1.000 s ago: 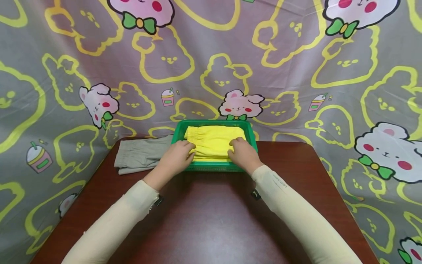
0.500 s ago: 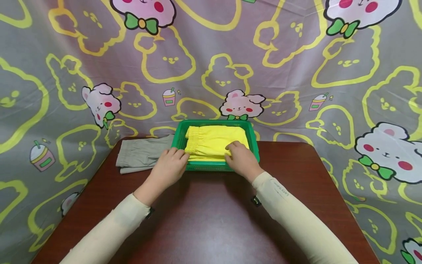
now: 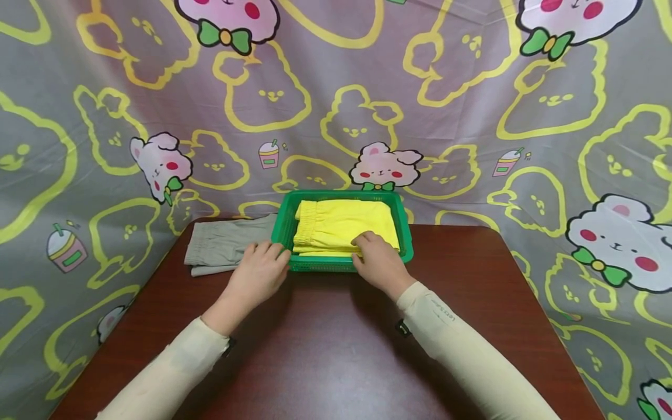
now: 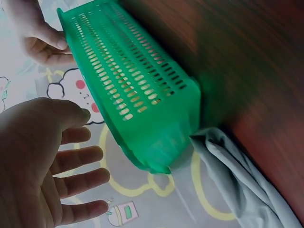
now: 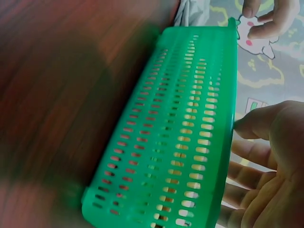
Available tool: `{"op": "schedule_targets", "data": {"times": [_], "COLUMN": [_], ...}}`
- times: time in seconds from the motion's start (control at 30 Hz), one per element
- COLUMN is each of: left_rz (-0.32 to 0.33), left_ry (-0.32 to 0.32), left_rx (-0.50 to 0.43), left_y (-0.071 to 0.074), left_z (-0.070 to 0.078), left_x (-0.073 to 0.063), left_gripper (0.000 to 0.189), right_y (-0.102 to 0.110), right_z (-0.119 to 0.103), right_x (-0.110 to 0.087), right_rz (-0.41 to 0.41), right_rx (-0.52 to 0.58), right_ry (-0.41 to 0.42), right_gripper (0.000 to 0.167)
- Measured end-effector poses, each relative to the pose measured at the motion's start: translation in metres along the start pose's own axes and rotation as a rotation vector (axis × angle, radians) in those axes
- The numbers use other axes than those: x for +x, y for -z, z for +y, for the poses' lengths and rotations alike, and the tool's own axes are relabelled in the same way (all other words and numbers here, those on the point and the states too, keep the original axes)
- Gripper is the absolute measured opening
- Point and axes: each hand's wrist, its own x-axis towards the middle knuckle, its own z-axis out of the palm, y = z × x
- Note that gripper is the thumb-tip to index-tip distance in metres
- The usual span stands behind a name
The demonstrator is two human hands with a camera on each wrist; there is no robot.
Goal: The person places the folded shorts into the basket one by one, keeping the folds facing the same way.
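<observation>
Folded yellow pants (image 3: 341,224) with a gathered elastic waistband lie inside a green plastic basket (image 3: 322,265). My left hand (image 3: 255,273) is just off the basket's front left corner; the left wrist view shows its fingers spread and holding nothing. Over the front rim, to the right, is my right hand (image 3: 382,261). Its thumb (image 5: 254,122) is at the rim in the right wrist view, and its loosely bent fingers are partly hidden behind that rim. Folded grey pants (image 3: 217,242) lie on the table left of the basket, partly behind my left hand.
The basket stands at the back of a dark red-brown table (image 3: 336,344). Behind the table hangs a grey cloth (image 3: 446,116) printed with cartoon rabbits and yellow outlines.
My left hand has drawn back from the yellow pants, moving left and toward me, outside the basket. My right hand has shifted slightly left and toward the front rim.
</observation>
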Motion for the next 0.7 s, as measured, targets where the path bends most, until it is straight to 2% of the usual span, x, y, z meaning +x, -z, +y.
{"op": "schedule_targets", "data": {"times": [0.27, 0.4, 0.53, 0.7], "left_rz": [-0.059, -0.098, -0.093, -0.107], "left_ry": [0.077, 0.129, 0.172, 0.195], "left_rx": [-0.001, -0.037, -0.068, -0.082], "left_y": [-0.005, -0.006, -0.005, -0.006], "left_z": [-0.015, -0.023, -0.028, -0.035], "left_x": [-0.017, -0.025, -0.031, -0.038], "left_gripper": [0.026, 0.025, 0.025, 0.024], "right_y": [-0.007, -0.013, -0.019, -0.024], "right_z": [-0.016, -0.027, -0.040, -0.053], "right_x": [-0.004, -0.004, -0.003, -0.002], "right_rz": [0.037, 0.084, 0.116, 0.153], "right_rx": [-0.011, -0.047, -0.076, -0.067], "right_ry": [0.064, 0.140, 0.197, 0.251], "right_gripper": [0.028, 0.028, 0.029, 0.027]}}
